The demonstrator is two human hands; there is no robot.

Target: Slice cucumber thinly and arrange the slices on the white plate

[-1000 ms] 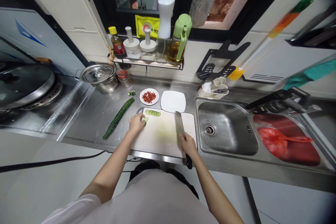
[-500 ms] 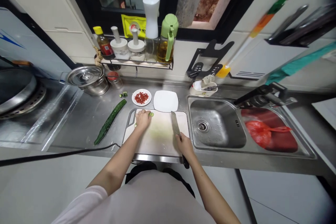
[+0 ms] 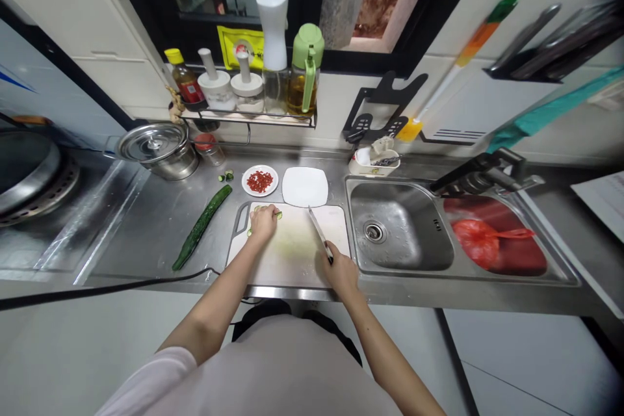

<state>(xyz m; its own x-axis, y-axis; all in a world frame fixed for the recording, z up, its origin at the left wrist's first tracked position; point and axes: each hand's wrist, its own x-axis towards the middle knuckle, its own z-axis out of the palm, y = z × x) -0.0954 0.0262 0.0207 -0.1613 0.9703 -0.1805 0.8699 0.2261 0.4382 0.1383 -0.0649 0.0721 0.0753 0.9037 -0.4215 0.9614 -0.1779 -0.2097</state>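
My left hand [image 3: 264, 222] lies at the upper left of the white cutting board [image 3: 292, 266], its fingers bent around cut cucumber pieces [image 3: 279, 214]. A green end shows by the fingertips, and other bits peek out on the far side; the rest is hidden under the hand. In my right hand [image 3: 341, 271], the knife [image 3: 319, 231] is gripped by its black handle, its blade angled up and left over the board and seen nearly edge-on. The knife tip is close to the white square plate [image 3: 305, 186]. Left of the board lies a whole cucumber [image 3: 202, 227].
Behind the board stands a round plate of chopped red pieces [image 3: 260, 181]; cucumber ends [image 3: 226, 176] lie beside it. A lidded pot [image 3: 166, 153] is at left, a sink [image 3: 400, 227] with a red bag [image 3: 475, 244] at right. The spice rack [image 3: 253, 118] overhangs the counter's back.
My right hand has turned the knife, swinging its tip left so the blade now shows narrower. My left hand stays over the cucumber pieces. The view has shifted slightly.
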